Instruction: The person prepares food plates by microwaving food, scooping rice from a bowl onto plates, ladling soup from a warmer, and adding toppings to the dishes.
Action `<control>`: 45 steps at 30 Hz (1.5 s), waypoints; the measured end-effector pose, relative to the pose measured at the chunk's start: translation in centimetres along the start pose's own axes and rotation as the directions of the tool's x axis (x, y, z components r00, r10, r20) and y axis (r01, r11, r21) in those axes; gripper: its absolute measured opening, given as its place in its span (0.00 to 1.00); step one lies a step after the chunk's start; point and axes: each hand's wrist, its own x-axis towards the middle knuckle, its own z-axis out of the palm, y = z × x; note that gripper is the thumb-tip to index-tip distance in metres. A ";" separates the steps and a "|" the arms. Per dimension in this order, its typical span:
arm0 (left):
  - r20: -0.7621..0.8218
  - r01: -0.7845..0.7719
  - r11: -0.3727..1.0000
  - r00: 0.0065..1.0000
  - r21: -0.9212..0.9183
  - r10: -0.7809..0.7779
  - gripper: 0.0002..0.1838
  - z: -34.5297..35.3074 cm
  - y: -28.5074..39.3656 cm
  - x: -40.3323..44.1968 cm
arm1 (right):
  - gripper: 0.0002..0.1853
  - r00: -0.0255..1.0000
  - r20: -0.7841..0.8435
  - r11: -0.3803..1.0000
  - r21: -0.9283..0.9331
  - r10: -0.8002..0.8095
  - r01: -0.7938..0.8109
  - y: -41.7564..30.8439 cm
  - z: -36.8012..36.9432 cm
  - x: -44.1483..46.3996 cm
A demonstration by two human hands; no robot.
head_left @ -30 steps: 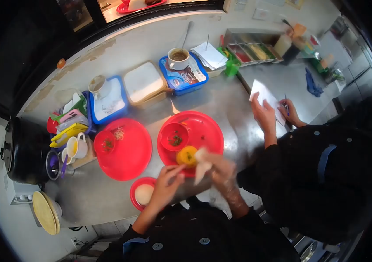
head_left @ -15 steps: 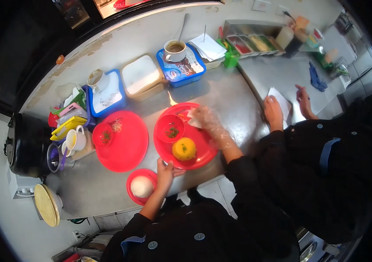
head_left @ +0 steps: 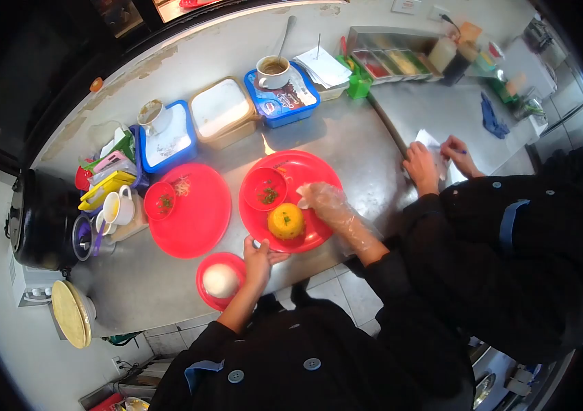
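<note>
A large red plate (head_left: 319, 236) lies before me with a yellow rice mound (head_left: 286, 220) topped with green bits. A small red bowl (head_left: 266, 190) holding chopped greens also sits on it. My right hand (head_left: 329, 204), in a clear plastic glove, is over the plate's right side, fingers pinched on a white paper napkin (head_left: 303, 199) beside the rice. My left hand (head_left: 258, 262) holds the plate's near rim, a small pale object showing by its thumb. Next to that wrist, a small red plate (head_left: 204, 291) carries a white rice mound (head_left: 221, 281).
Left is another red plate (head_left: 195, 236) with a red bowl (head_left: 160, 201) and pale shreds. Tubs (head_left: 219, 106) and a sauce cup (head_left: 273, 72) line the wall. At right, a co-worker's hands (head_left: 423, 168) are at white paper (head_left: 432, 140), one holding a pen.
My right hand has moved from the plate's far edge down toward the rice, napkin still in its fingers. My left hand stays at the near rim. The co-worker's hands have come together over the paper.
</note>
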 end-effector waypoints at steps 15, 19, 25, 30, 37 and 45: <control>0.008 0.040 0.993 0.999 0.109 -0.041 0.14 -0.3 -0.1 0.0 | 0.07 0.910 0.414 0.757 0.599 -0.013 -0.261 3.0 -6.5 -0.1; 0.029 0.010 0.995 1.000 0.101 -0.013 0.14 -0.5 -0.7 0.3 | 0.04 0.979 0.150 0.920 0.346 0.138 -0.183 2.4 -4.4 0.8; 0.052 -0.016 0.995 0.999 0.096 0.011 0.14 -0.6 -1.0 0.5 | 0.07 0.812 0.573 0.960 0.148 0.113 -0.237 -1.2 -6.4 -1.2; 0.127 0.005 0.994 0.992 0.109 -0.019 0.17 -1.1 -0.8 0.5 | 0.07 0.792 0.579 0.486 0.758 -0.195 -0.434 0.2 -8.9 -6.7; 0.465 0.249 0.899 0.788 0.361 -0.405 0.24 -4.2 1.5 -5.3 | 0.08 0.574 -0.011 0.080 0.992 0.819 -0.095 -14.7 2.9 -36.4; 0.357 -0.157 0.321 0.355 0.934 -0.864 0.14 -18.6 -7.2 -11.5 | 0.10 -0.019 0.003 -0.019 0.147 1.000 -0.989 -49.3 32.4 -58.9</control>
